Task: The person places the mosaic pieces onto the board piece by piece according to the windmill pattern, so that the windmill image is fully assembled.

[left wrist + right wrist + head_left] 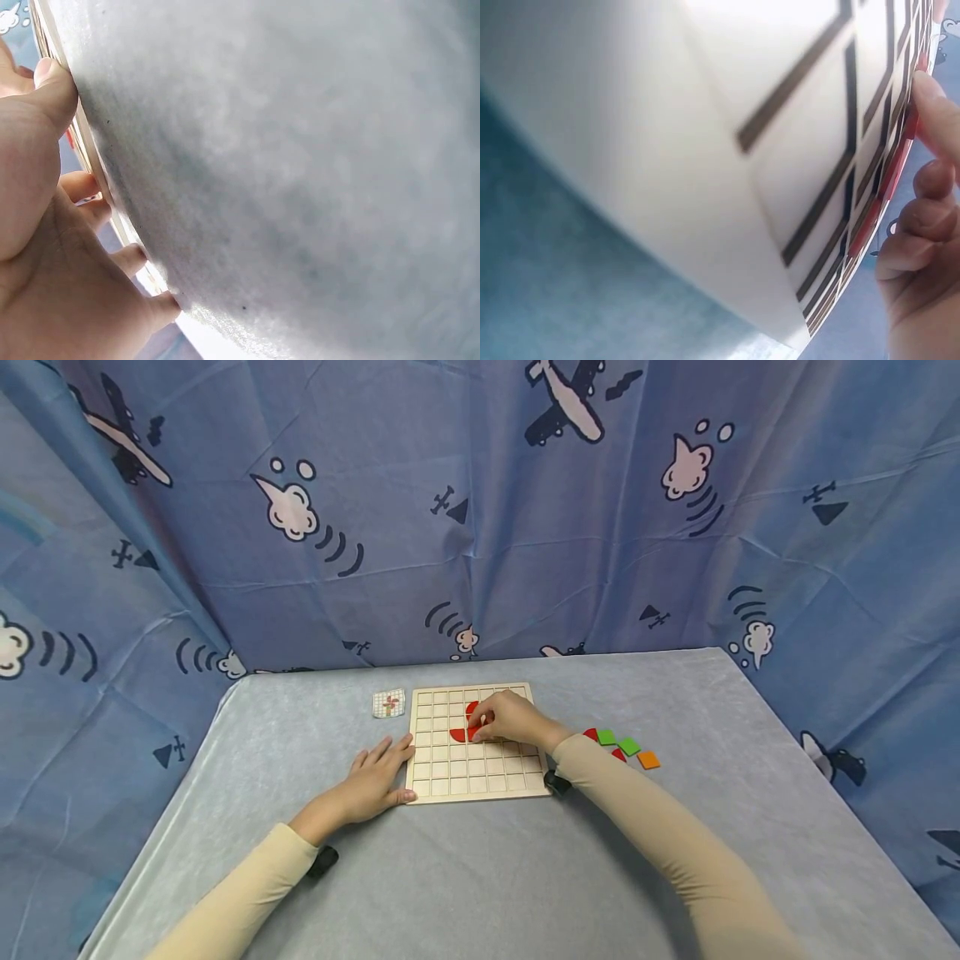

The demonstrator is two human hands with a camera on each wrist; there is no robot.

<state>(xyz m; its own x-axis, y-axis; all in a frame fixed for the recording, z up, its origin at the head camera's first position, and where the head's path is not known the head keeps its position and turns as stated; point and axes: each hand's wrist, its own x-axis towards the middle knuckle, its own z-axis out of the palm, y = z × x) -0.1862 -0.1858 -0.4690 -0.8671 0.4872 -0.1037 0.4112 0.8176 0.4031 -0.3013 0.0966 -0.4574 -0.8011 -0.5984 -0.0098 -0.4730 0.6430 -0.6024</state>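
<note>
A pale wooden grid board [450, 787] lies on the grey-covered table. Several red quarter-circle tiles [457, 736] sit in cells near its middle. Over them, my right hand [516, 717] has its thumb and forefinger at a red tile [472, 734], pinching it low at the board; its other fingers are curled in the right wrist view. That hand covers part of the grid. My left hand [371, 785] rests at the board's left edge with spread fingers, thumb near the front corner. In the left wrist view its fingertips [129, 259] touch along the edge.
Right of the board lie loose tiles: red ones [618, 754], two green [606, 737] and an orange one [648, 760]. A small card [381, 703] with a grid and a pinwheel-like picture lies beyond my left hand. A blue patterned curtain [405, 585] hangs behind the table.
</note>
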